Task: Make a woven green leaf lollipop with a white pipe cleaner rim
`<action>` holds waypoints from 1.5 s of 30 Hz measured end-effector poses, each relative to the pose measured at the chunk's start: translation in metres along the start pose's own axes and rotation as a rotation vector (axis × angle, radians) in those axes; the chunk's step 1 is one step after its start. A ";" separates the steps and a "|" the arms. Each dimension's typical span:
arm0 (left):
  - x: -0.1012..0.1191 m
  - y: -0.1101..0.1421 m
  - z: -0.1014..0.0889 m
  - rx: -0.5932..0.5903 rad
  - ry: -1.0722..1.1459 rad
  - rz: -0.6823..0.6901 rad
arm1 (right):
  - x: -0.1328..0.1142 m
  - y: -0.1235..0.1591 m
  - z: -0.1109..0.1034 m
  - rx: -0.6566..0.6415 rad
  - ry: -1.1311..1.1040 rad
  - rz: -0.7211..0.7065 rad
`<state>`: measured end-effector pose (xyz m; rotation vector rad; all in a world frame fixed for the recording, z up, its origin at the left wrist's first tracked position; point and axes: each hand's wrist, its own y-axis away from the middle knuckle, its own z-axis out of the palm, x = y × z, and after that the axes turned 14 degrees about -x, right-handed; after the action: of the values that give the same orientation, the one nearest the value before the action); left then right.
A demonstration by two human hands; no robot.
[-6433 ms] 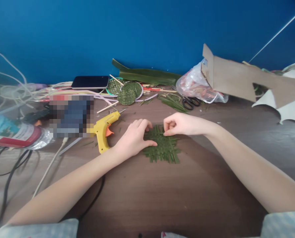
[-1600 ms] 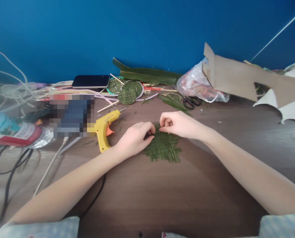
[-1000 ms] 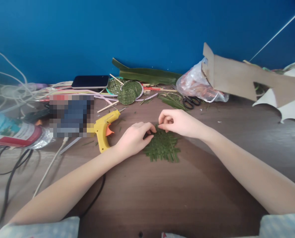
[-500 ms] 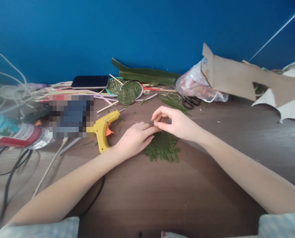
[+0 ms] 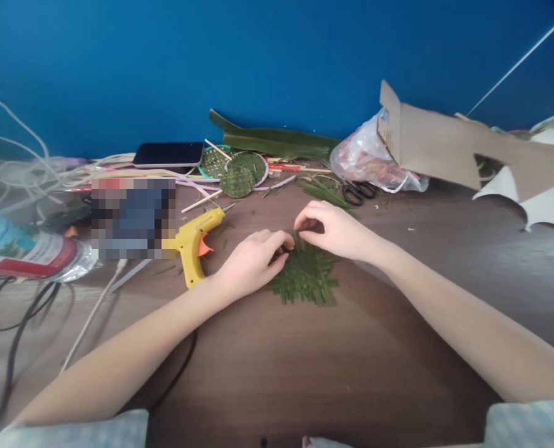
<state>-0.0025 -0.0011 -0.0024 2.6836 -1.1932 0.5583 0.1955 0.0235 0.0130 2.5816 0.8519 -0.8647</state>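
A small mat of woven green leaf strips (image 5: 307, 277) lies on the brown table, its near edge ragged with loose strip ends. My left hand (image 5: 258, 258) rests at the mat's left side, fingers curled over its upper left edge. Thumb and fingertips of my right hand (image 5: 330, 230) are pinched at the mat's far edge, around what looks like a leaf strip, though the fingers partly hide it. To the left of my left hand lies a yellow glue gun (image 5: 195, 242) with an orange trigger.
Behind lie round woven leaf pieces (image 5: 238, 180), a long green leaf (image 5: 281, 143), black-handled scissors (image 5: 358, 193) and a phone (image 5: 168, 154). Cut cardboard (image 5: 435, 143) and a plastic bag (image 5: 360, 155) stand back right. A labelled bottle (image 5: 29, 249) and cables are at left.
My right hand has shifted slightly right, away from my left fingertips. My left fingers have drawn back and curled, uncovering more of the mat's upper part.
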 end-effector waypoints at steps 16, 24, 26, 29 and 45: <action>0.000 0.000 0.001 0.033 0.009 -0.002 | 0.002 0.000 0.004 -0.014 -0.066 0.049; 0.000 0.000 0.001 0.021 0.026 0.003 | -0.004 -0.002 0.010 0.028 -0.139 0.079; 0.000 0.000 0.001 0.022 0.033 0.003 | -0.005 -0.002 0.012 0.038 -0.039 0.075; 0.000 0.000 0.002 0.023 0.037 0.002 | -0.007 -0.002 0.014 0.010 0.103 0.072; -0.002 0.000 0.003 0.002 0.072 -0.027 | -0.002 -0.002 0.015 -0.004 0.049 0.030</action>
<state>-0.0026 -0.0009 -0.0059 2.6524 -1.1372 0.6460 0.1860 0.0171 0.0022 2.6150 0.8253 -0.7928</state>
